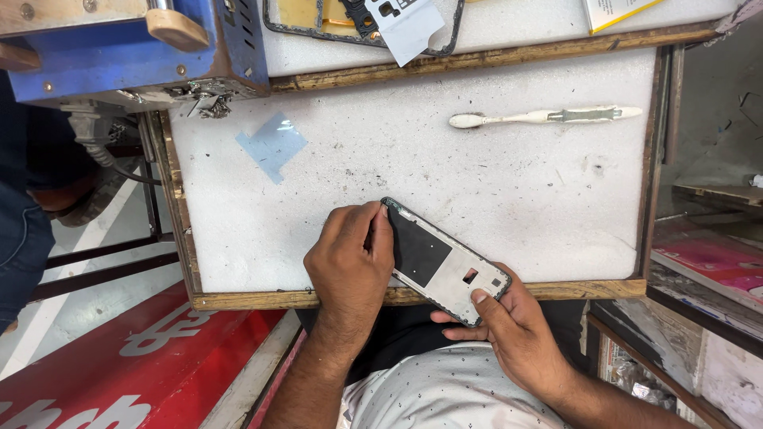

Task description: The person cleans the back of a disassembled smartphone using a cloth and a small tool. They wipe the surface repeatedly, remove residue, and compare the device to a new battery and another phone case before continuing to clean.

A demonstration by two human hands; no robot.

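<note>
both grips (350,258) (509,330) around phone frame (445,260)

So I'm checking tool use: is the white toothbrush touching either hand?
Apart. The head view shows the toothbrush lying alone on the white board, far from the left hand and right hand.

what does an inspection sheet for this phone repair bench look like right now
surface: white foam board in a wooden frame, specked with dark grit.
job's things: phone frame, at the board's near edge, held by both hands.
clutter: toothbrush, pale blue film scrap, second phone frame on the upper board.
hands: left hand grips the frame's upper end; right hand holds its lower corner.
cables: grey cable under the blue machine.
surroundings: red signboard below left, cluttered shelves at right.
</note>
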